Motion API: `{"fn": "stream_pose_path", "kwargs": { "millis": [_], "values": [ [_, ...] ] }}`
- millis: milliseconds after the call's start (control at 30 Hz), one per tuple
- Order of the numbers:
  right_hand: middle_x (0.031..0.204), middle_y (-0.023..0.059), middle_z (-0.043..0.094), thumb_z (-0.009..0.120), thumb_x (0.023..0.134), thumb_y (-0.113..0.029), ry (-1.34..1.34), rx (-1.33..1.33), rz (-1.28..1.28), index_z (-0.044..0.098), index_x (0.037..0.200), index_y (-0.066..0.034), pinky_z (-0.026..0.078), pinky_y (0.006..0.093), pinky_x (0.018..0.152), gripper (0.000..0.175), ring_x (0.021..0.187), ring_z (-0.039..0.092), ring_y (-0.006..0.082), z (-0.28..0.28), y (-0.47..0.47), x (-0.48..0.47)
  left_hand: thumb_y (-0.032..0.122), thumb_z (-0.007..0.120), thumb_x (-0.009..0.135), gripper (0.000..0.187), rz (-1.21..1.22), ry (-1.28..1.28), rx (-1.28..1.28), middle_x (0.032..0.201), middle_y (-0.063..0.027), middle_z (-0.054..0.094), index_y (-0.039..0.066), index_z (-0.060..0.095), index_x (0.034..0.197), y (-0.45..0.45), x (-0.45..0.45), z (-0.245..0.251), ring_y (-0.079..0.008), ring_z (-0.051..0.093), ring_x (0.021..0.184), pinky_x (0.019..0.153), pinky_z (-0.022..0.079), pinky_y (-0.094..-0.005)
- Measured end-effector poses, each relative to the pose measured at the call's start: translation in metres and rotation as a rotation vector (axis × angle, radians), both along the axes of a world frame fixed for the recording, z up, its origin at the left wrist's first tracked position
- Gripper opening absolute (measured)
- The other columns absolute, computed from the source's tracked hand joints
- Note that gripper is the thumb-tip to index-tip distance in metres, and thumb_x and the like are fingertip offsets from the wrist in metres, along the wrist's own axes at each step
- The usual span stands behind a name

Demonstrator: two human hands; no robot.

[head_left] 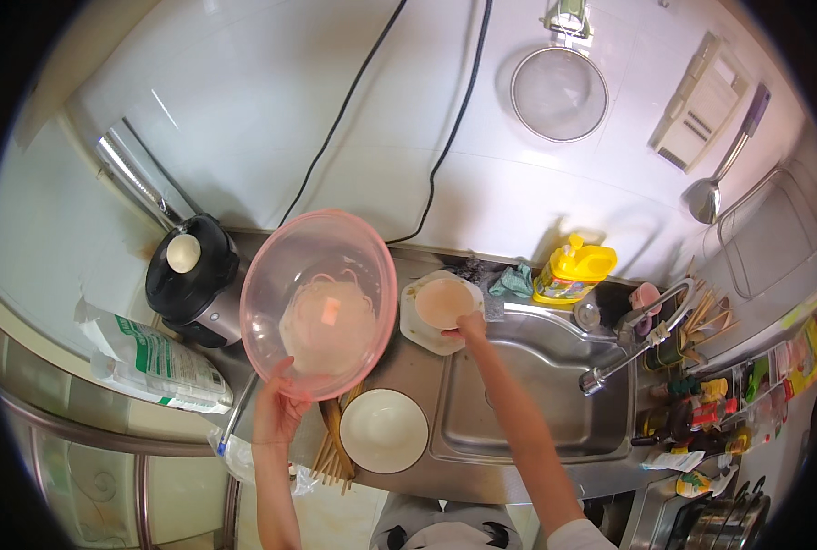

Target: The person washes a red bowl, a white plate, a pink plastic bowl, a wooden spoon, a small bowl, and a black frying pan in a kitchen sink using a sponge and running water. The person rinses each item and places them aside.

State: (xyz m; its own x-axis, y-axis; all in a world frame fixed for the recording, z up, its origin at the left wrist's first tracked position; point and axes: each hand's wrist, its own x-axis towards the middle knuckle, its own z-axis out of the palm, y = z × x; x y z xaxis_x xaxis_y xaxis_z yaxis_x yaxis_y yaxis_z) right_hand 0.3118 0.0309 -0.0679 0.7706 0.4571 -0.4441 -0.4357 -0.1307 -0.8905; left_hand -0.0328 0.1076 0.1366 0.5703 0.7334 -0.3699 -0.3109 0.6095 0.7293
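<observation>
My left hand (279,405) grips the near rim of a large translucent pink plastic basin (319,237), which is tilted; pale whitish contents show in its bottom. With its fingers at the rim, my right hand (469,327) holds a small bowl (444,303) with a pinkish look inside, above or on a white patterned plate (415,333). Whether that bowl touches the plate cannot be told. A white bowl (384,431) stands on the steel counter near me, beside wooden chopsticks (333,457).
At the right is a steel sink (539,412) with a faucet (628,357). A yellow detergent bottle (573,271) and a green cloth (512,280) stand behind it. A black-lidded cooker (192,282) and a plastic bag (161,364) are at the left. Several seasoning bottles (683,419) line the right.
</observation>
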Motion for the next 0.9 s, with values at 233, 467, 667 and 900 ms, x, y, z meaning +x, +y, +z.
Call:
{"fn": "stream_pose_path", "kwargs": {
  "millis": [233,467,667,900],
  "values": [
    [0.095,0.0217,0.058,0.057,0.077,-0.012,-0.282,-0.026,0.308,0.051,0.106,0.0073,0.055,0.0309,0.059,0.035,0.075,0.063,0.0283,-0.052,-0.032,0.019,0.005,0.041,0.081,0.056,-0.185,-0.063,0.108,0.105,-0.0311,0.052,0.002,0.019,0.132,-0.06,0.047,0.021,-0.0321,0.063,0.078,0.06,0.058,-0.0331],
    [0.092,0.0135,0.059,0.058,0.082,-0.018,0.007,0.304,0.254,0.054,0.107,-0.0006,0.051,0.0265,0.07,0.031,0.083,0.061,0.0214,-0.005,-0.181,-0.034,-0.008,0.04,0.078,0.074,-0.133,0.08,0.254,0.111,-0.0285,0.046,0.021,0.005,0.137,-0.162,0.096,0.0,-0.0307,0.063,0.078,0.07,0.055,-0.0374],
    [0.087,0.0111,0.059,0.05,0.086,-0.013,0.184,-0.105,0.107,0.054,0.097,-0.0005,0.053,0.0277,0.064,0.017,0.074,0.061,0.0182,-0.07,-0.309,0.001,-0.007,0.047,0.075,0.078,-0.185,0.372,0.468,0.113,-0.0199,0.047,0.013,0.004,0.137,-0.228,0.121,-0.097,-0.0268,0.062,0.078,0.07,0.053,-0.036],
    [0.089,0.0156,0.056,0.046,0.083,-0.008,-0.988,-0.293,0.161,0.051,0.101,-0.0001,0.044,0.0374,0.075,0.02,0.085,0.056,0.0327,0.037,-0.269,-0.025,0.0,0.05,0.073,0.076,-0.275,0.544,0.173,0.108,-0.0178,0.049,0.011,0.007,0.134,-0.273,0.133,-0.177,-0.0255,0.061,0.07,0.058,0.053,-0.0313]
  ]
}}
